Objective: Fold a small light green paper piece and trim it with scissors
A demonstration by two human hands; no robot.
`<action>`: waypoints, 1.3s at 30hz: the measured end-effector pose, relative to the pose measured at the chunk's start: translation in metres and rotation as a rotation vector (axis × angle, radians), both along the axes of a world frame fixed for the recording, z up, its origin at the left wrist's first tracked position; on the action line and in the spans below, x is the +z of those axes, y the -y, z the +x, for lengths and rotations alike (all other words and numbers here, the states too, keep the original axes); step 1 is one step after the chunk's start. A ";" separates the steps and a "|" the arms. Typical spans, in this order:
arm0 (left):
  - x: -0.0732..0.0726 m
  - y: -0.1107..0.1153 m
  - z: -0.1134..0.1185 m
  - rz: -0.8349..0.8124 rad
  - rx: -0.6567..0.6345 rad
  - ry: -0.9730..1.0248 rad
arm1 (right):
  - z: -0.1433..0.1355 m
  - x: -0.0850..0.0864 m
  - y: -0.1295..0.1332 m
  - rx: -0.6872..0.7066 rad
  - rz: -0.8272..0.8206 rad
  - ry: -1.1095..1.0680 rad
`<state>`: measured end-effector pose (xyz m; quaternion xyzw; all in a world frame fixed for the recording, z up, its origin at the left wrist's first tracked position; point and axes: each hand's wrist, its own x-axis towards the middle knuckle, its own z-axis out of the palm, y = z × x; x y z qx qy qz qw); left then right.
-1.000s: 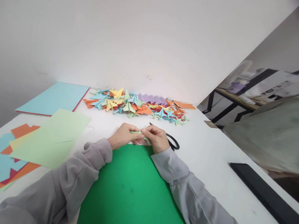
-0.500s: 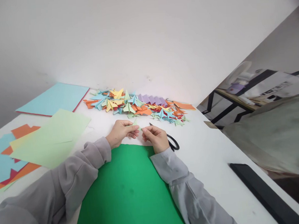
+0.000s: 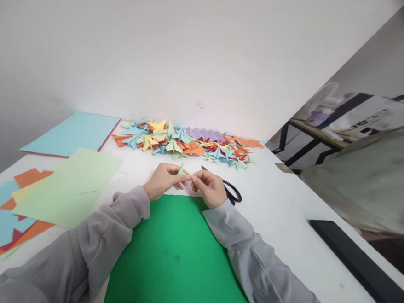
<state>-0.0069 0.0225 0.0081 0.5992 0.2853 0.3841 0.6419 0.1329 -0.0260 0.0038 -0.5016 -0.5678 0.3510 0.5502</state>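
Between thumb and fingers, my left hand (image 3: 165,179) pinches a small piece of light green paper (image 3: 180,169), one pointed end of which sticks up above the thumb. My right hand (image 3: 209,187) is closed in a pinch, its fingertips meeting those of the left hand; what they hold, if anything, is too small to tell. Both hands are over the far edge of a green sheet (image 3: 171,255). Black-handled scissors (image 3: 237,193) lie beside the right hand, partly hidden by it.
Behind the hands, a pile of folded paper shapes (image 3: 173,142) lies along the wall. Coloured sheets (image 3: 69,188) and a light blue stack (image 3: 76,132) are at left. A black bar-shaped object (image 3: 355,261) lies by the right table edge.
The green paper in my left hand has tilted more upright and shows a wider face. My right hand has shifted slightly left, its fingertips now against the left ones.
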 end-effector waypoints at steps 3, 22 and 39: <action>0.001 0.000 0.001 -0.013 0.011 -0.020 | 0.001 -0.001 0.000 0.009 -0.022 -0.053; 0.002 -0.001 0.001 -0.118 0.100 -0.021 | 0.001 -0.006 -0.004 -0.005 -0.115 -0.170; 0.001 -0.005 0.000 -0.168 0.152 0.041 | -0.001 -0.002 -0.001 -0.046 -0.205 -0.134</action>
